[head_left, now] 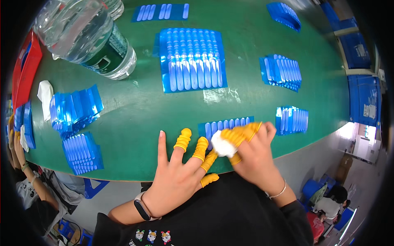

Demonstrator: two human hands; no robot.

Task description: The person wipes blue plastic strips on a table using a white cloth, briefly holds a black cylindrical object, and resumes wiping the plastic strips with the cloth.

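A blue film sheet [226, 124] with a row of pale elongated strips lies near the table's front edge. My right hand [252, 151], in yellow finger cots, pinches a crumpled white wipe [223, 144] over this sheet's near side. The wipe is slightly blurred, and hides part of the sheet. Just to the left, my left hand [180, 174] is spread out, yellow cots on all fingers but the little one. Its index fingertip reaches close to the wipe and the sheet's lower left corner; whether it presses the sheet is hidden.
More blue sheets [193, 61] lie in the table's middle, with stacks at left [76, 107] and right [283, 73]. A large water bottle [102, 49] stands at the back left beside a red bin [25, 67]. Another person's arm [39, 184] shows at far left.
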